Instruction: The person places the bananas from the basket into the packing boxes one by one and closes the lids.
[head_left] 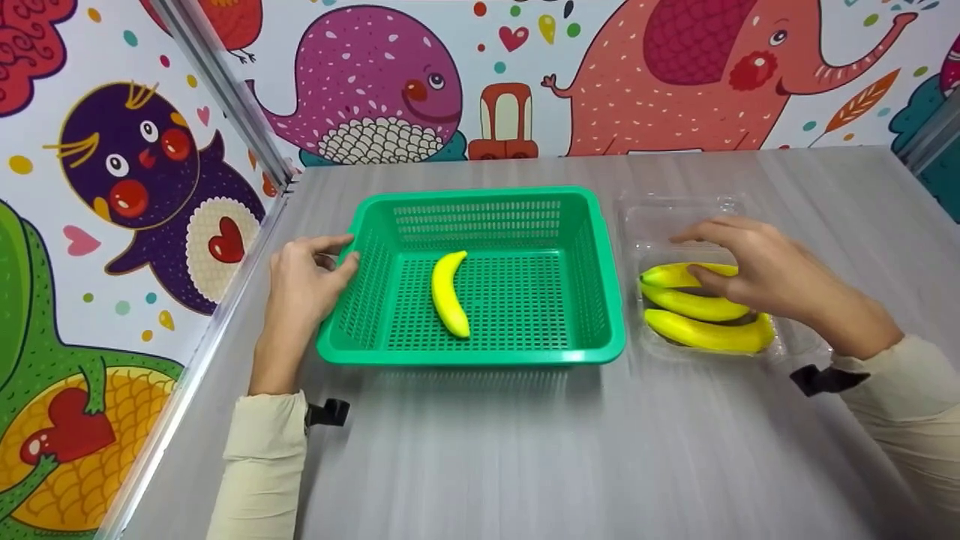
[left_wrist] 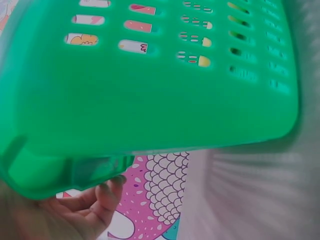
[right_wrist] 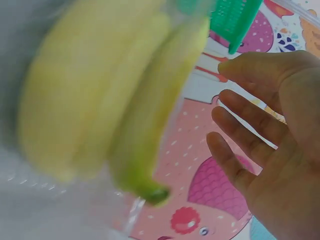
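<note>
A green plastic basket (head_left: 471, 357) stands on the table with one yellow banana (head_left: 448, 296) lying inside it. My left hand (head_left: 306, 281) holds the basket's left rim between thumb and fingers; in the left wrist view bent fingers (left_wrist: 107, 195) show at the lip. To the right, three bananas (head_left: 709, 330) lie side by side in a clear plastic box (head_left: 652, 221). Over this box hovers my right hand (head_left: 765, 266), thumb and fingers spread apart with nothing between them. The right wrist view shows the fingers (right_wrist: 250, 117) loosely extended beside the blurred bananas (right_wrist: 100, 95).
Behind the grey table (head_left: 480, 450) rises a wall (head_left: 615, 30) printed with cartoon animals. Another printed panel (head_left: 45, 150) borders the left side, edged by a metal strip (head_left: 154, 450). A narrow strip of table separates the basket from the plastic box.
</note>
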